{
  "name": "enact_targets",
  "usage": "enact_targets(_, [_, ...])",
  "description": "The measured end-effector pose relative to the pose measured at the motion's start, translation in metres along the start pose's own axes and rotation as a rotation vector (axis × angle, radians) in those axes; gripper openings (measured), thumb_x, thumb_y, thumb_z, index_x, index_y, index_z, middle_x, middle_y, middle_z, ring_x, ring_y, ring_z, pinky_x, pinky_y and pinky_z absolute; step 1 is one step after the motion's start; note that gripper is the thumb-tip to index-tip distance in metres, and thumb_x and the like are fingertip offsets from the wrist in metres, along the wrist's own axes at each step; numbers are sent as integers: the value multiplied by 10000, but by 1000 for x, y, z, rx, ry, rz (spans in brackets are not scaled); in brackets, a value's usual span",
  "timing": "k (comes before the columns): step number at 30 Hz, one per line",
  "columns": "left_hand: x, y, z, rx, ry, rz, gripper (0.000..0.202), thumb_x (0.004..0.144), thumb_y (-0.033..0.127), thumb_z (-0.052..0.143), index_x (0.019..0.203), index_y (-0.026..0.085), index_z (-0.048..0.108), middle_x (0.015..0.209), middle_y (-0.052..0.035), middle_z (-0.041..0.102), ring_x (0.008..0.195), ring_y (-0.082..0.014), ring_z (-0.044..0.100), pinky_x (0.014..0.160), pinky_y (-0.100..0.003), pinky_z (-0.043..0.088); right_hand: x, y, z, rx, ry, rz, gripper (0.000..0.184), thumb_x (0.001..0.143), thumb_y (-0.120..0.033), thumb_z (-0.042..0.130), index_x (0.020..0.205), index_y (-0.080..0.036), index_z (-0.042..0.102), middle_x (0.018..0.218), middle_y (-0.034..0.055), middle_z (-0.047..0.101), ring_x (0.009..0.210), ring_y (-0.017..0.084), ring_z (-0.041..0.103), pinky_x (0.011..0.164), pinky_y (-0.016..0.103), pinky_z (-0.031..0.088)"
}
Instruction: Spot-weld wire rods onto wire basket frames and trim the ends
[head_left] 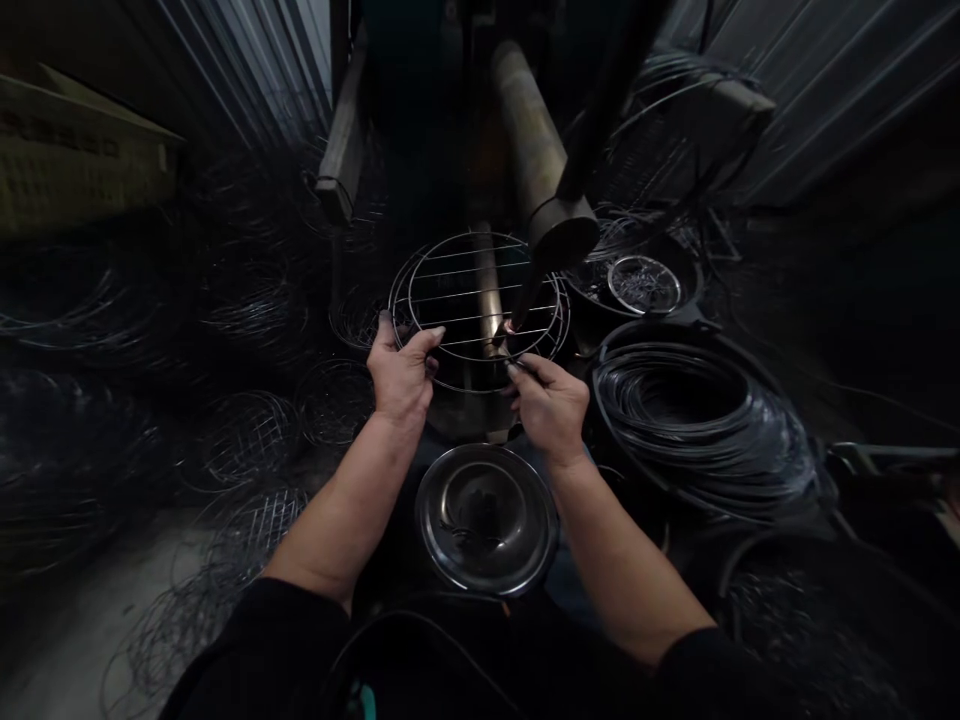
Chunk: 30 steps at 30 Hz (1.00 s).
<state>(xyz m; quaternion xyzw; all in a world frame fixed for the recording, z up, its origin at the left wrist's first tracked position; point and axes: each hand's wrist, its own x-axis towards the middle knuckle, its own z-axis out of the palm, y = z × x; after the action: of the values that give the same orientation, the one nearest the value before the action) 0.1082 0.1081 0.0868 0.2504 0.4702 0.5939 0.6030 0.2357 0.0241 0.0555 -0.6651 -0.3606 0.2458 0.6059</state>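
A round wire rack [450,297] with parallel cross bars sits between the two electrode arms of a spot welder. My left hand [401,370] is closed on the rack's near left rim, thumb on top. At the near right rim, my right hand [549,400] pinches something small and dark; what it is cannot be made out. Just beyond those fingertips, an orange-red glow shows where the upper electrode meets the rack. The thick upper arm [534,130] slants down from the back, and the brass-coloured lower arm [489,290] passes beneath the rack.
A shiny metal bowl [487,515] stands below my forearms. At the right, a tub holds coiled wire [682,400], with a round dish of small metal pieces [643,284] behind it. Wire racks [251,440] and loops lie piled at the left. A yellow crate [82,160] stands far left.
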Motion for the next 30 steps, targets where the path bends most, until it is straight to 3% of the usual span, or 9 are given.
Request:
enact_targets(3, [-1,1,1,-10,30,10,828,530,50,753,1302,248,529,870,43,515,562,-39,523,401,-170,340,-3,-1,3,101,-11,80,250,724,-337,668,888,-155,722,605,-8,644,418,107,520,393,232,423])
enact_targets(7, [-2,3,-1,-26,13,1,822,520,55,776,1286,252,553,915,31,523,579,-39,534,402,-169,357,-9,-6,5,171,10,127,286,696,-371,710,877,-150,706,667,7,672,430,103,551,376,218,438])
enact_targets(13, [6,2,-1,-51,-43,-21,769,510,73,798,1227,256,590,849,44,552,566,-47,541,406,-161,361,-9,4,9,90,86,-15,270,758,-403,690,885,-165,707,721,14,680,485,114,599,436,231,489])
enact_targets(17, [19,-2,3,-57,-27,-62,869,520,61,792,1322,252,519,749,60,557,530,-62,532,387,-162,332,0,14,16,83,126,-119,209,775,-365,679,836,-165,689,652,-5,649,510,133,627,480,246,508])
enact_targets(24, [25,0,9,-31,1,-68,910,573,29,746,1401,256,442,682,75,504,486,-41,479,386,-143,323,6,24,23,96,165,-149,231,788,-388,672,846,-164,677,657,-7,649,511,140,638,501,260,523])
enact_targets(30, [28,1,7,-20,-21,-63,874,562,37,760,1362,257,488,662,70,520,509,-52,502,400,-138,320,7,29,22,107,173,-179,229,788,-381,681,861,-164,678,662,-6,656,516,142,641,528,273,534])
